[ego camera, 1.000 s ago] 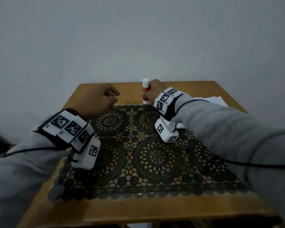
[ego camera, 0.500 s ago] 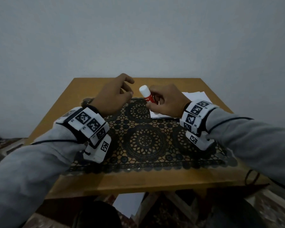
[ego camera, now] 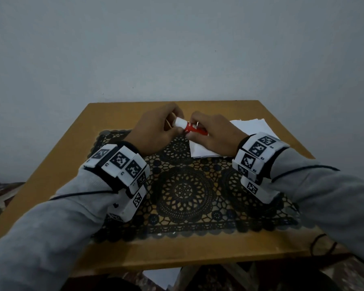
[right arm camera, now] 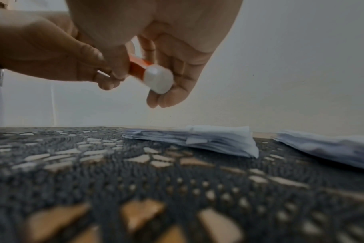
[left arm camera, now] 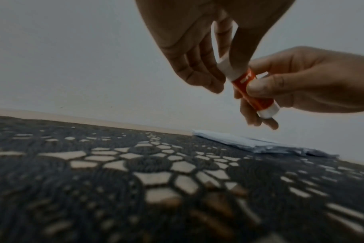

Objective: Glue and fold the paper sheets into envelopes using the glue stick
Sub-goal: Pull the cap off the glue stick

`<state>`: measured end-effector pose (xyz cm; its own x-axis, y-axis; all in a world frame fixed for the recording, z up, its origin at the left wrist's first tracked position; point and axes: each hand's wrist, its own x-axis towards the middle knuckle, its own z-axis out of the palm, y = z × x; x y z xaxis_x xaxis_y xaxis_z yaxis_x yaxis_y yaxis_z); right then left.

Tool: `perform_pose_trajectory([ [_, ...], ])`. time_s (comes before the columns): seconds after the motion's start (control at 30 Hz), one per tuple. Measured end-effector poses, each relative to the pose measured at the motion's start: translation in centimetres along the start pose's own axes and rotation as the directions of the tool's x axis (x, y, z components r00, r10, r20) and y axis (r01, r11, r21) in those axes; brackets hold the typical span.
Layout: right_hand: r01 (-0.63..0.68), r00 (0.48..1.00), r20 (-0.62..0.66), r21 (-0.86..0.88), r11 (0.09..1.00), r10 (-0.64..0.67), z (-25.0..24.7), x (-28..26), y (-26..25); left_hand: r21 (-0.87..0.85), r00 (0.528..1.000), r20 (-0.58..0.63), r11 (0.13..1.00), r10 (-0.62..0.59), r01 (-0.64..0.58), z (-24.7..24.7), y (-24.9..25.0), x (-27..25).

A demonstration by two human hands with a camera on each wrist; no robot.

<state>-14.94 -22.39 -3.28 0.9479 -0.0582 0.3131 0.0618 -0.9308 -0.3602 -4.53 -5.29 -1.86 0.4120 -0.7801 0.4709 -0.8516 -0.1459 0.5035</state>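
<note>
A red glue stick (ego camera: 192,129) with a white cap (ego camera: 180,122) is held in the air above the far middle of the table. My right hand (ego camera: 210,135) grips its red body (left arm camera: 249,89). My left hand (ego camera: 156,131) pinches the white cap (left arm camera: 229,69) between thumb and fingers. The stick's white base (right arm camera: 158,80) points toward the right wrist camera. A stack of white paper sheets (ego camera: 250,128) lies under and behind my right hand, on the mat's far right; it shows as a pile (right arm camera: 197,139) in the right wrist view.
A black lace mat (ego camera: 185,192) covers most of the wooden table (ego camera: 72,143). A second pile of paper (right arm camera: 333,148) lies to the right of the first. A grey wall stands behind the table. A dark cable (ego camera: 324,244) hangs at the front right edge.
My right hand lifted the glue stick from its stand at the back and tilted it. My left hand came over and took hold of the cap. The head camera tilted down.
</note>
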Motion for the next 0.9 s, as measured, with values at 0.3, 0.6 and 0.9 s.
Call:
perform_pose_trajectory([
  [0.3,-0.028,0.999,0.031,-0.008,1.0,0.028,0.2,0.2,-0.8,0.118,0.987,0.08,0.984,-0.141,0.131,0.2,-0.3,0.0],
  [0.6,-0.051,0.998,0.022,0.002,0.999,0.051,-0.1,0.1,-0.5,0.011,0.993,-0.019,0.993,-0.117,0.117,1.0,0.5,0.0],
  [0.9,-0.084,0.994,0.069,0.033,0.996,0.081,-0.3,-0.1,-0.5,-0.058,0.976,-0.112,0.981,-0.189,0.184,-0.2,-1.0,0.0],
])
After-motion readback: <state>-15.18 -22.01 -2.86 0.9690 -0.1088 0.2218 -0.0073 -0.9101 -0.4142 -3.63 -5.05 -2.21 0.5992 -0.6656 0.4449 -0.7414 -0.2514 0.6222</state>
